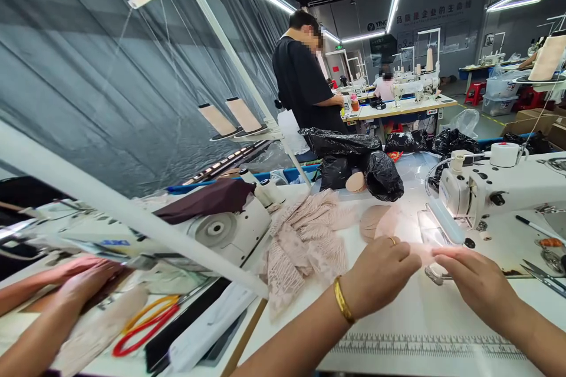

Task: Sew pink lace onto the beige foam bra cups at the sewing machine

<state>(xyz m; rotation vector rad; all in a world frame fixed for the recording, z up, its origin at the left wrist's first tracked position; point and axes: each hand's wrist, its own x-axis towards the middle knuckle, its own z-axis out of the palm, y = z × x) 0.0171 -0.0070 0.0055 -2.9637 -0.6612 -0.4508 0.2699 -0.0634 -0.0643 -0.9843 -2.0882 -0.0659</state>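
Observation:
A piece of sheer pale pink fabric [422, 252] is stretched between my hands, just in front of the lit needle area of a white sewing machine [475, 188]. My left hand [382, 277], with a gold bracelet and a ring, is closed on its left part. The fingers of my right hand [475, 283] pinch the opposite edge close to the presser foot. Behind my left hand lies a stack of round beige pieces [371, 222], partly covered by the fabric. Further left is a heap of beige patterned lace [305, 247].
A ruler strip [424, 344] runs along the table's front. Dark scissors [546, 277] lie at right. Black plastic bags [345, 144] sit behind the table. At left, a co-worker's hands [84, 283] work at another machine, near red-and-yellow-handled scissors [145, 324]. A thread stand pole [132, 212] crosses the left side.

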